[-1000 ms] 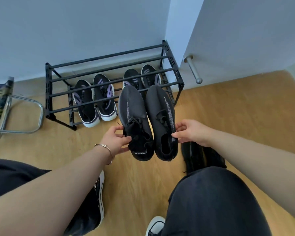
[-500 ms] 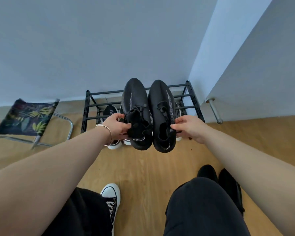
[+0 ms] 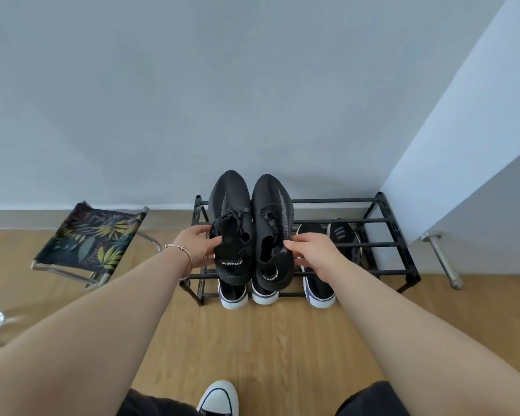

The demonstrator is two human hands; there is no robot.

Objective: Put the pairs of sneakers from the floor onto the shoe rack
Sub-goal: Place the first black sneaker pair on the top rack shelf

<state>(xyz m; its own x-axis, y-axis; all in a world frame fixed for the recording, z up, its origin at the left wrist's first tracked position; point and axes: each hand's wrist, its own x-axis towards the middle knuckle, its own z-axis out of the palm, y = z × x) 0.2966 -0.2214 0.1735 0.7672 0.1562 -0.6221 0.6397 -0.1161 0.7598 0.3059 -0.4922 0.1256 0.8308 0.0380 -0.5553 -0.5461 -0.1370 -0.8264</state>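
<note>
I hold a pair of black knit sneakers side by side over the left half of the black metal shoe rack [image 3: 385,222], toes toward the wall. My left hand [image 3: 197,246] grips the left sneaker [image 3: 230,217] at its collar. My right hand [image 3: 311,250] grips the right sneaker [image 3: 272,223] at its collar. Whether the soles touch the top bars is not clear. Below, on the lower shelf, stand two pairs of black sneakers with white soles: one pair [image 3: 248,294] under the held shoes, the other pair [image 3: 339,235] to the right.
A folding stool [image 3: 90,240] with a leaf-print seat stands left of the rack. A door with a metal handle [image 3: 442,259] is at the right. My foot in a black-and-white canvas shoe [image 3: 218,399] is on the wooden floor below.
Both hands have carried the black pair up and forward from in front of the rack to above its top shelf, left side. My view has tilted up toward the wall.
</note>
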